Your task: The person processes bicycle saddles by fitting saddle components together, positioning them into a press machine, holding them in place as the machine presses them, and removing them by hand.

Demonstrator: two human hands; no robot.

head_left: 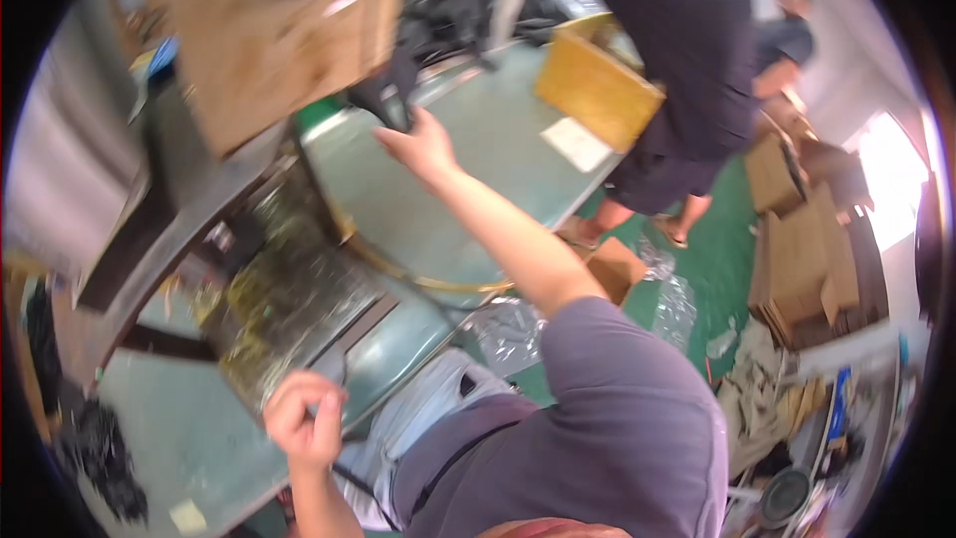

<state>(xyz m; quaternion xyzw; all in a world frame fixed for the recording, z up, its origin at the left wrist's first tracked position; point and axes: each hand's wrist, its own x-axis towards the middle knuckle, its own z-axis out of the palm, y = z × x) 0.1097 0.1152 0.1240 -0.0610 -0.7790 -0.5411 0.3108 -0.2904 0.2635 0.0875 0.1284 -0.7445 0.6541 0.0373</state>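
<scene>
Here the right hand (pixel 423 146) reaches far over the green bench (pixel 468 189), its fingers closed on a black garment (pixel 390 100) near the bench's far edge. The left hand (pixel 304 418) is curled almost into a fist at the near edge; whether it grips anything cannot be told. Above the garment a large cardboard box (pixel 269 30) fills the view. A yellow board (pixel 596 88) and a white paper (pixel 578 144) lie at the right edge, where another person (pixel 687 70) stands.
</scene>
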